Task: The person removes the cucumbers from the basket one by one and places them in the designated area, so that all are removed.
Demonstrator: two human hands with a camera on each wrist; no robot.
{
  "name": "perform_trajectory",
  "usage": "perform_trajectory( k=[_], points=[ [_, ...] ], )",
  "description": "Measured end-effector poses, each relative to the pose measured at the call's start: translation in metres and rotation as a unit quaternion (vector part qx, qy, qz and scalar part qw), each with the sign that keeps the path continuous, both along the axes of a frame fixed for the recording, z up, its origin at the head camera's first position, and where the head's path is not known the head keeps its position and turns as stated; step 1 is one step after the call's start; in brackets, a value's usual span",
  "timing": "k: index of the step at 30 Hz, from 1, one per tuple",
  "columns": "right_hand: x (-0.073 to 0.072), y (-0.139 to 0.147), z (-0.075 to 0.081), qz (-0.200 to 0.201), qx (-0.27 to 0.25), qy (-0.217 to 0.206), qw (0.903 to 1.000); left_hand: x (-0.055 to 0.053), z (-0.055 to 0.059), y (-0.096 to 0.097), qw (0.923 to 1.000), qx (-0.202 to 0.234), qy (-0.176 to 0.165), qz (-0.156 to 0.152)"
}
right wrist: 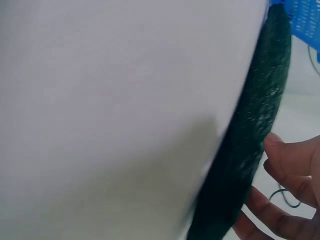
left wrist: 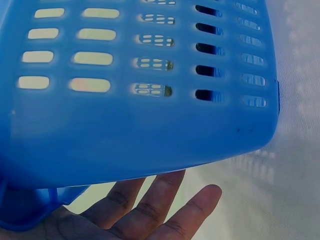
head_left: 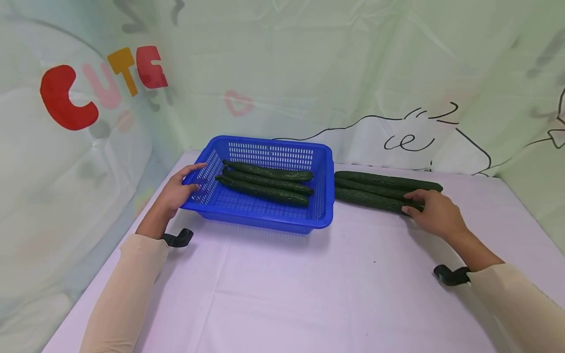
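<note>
A blue plastic basket [head_left: 260, 221] with slotted walls stands on the table, with three dark green cucumbers [head_left: 267, 184] lying in it. My left hand [head_left: 174, 191] holds its left rim, thumb and forefinger over the edge; the left wrist view shows other fingers [left wrist: 165, 205] outside, beneath the rim. To the right of the basket, three more cucumbers [head_left: 375, 191] lie side by side on the cloth. My right hand [head_left: 437, 213] is over their right end, thumb and fingertips at the front cucumber [right wrist: 250, 125]. The right wrist view shows the thumb at its upper edge, fingers spread.
A pale cloth [head_left: 282, 294] covers the table. Behind it hangs a light green printed curtain [head_left: 309, 63], which also closes off the left and right sides. The basket's right wall stands close to the loose cucumbers' left ends.
</note>
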State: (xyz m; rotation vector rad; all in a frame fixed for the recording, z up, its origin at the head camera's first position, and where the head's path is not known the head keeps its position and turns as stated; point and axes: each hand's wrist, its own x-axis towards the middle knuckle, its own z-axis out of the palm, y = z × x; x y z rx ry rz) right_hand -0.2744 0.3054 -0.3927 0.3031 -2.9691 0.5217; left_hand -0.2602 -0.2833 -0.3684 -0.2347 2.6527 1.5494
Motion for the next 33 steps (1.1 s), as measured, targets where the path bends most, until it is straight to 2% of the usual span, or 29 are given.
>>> perform_trajectory(
  k=[4, 11, 22, 26, 33],
  points=[
    [0.005, -0.011, 0.01, 0.011, -0.014, 0.024, 0.9996, 0.0, 0.0, 0.001, 1.0, 0.001, -0.001, 0.001],
    [0.021, -0.051, 0.03, 0.048, -0.065, 0.111, 0.9905, 0.0, -0.001, 0.0, 1.0, 0.0, -0.004, 0.001],
    [0.038, -0.132, 0.057, 0.128, -0.081, 0.158, 0.9758, -0.002, -0.002, 0.0, 1.0, 0.001, 0.0, -0.003],
    [0.038, -0.158, 0.059, 0.166, -0.068, 0.156, 0.9713, -0.002, -0.003, 0.0, 1.0, 0.005, -0.001, -0.003],
    [0.035, -0.198, 0.054, 0.202, -0.031, 0.108, 0.973, -0.002, -0.002, -0.001, 1.0, 0.001, 0.001, -0.006]
  ],
)
